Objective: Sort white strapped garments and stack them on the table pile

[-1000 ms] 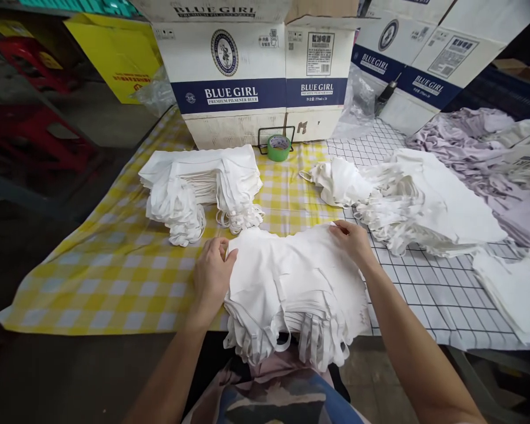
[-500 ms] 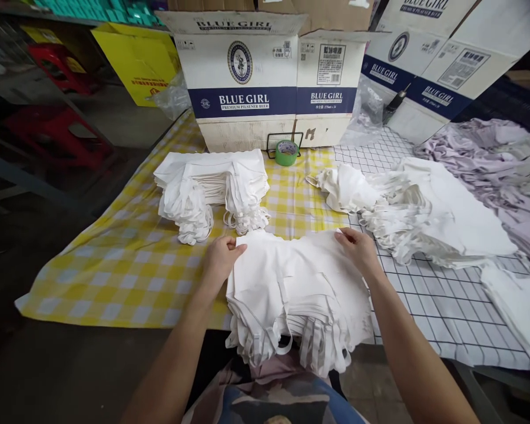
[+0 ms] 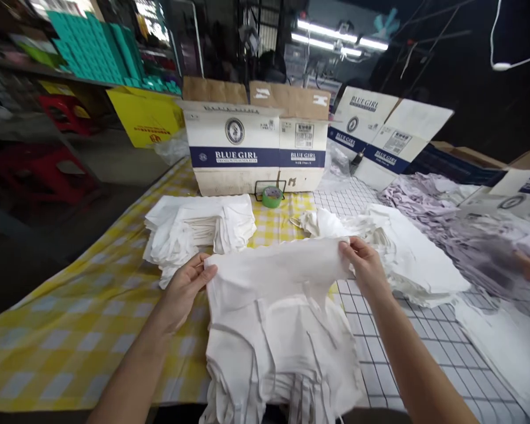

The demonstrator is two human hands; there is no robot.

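We pinch the far corners of the white garment in left hand and right hand, holding it spread above the near stack on the cloth-covered bench, apparently a lifting step whose next move calls for even tension.

Matt, wrinkled white cloth garment at the near edge of the counter; smooth yellow-checked covering; matt cardboard box toward the far edge, its brown flaps papery; smooth green tape; crinkled, glossy clear plastic
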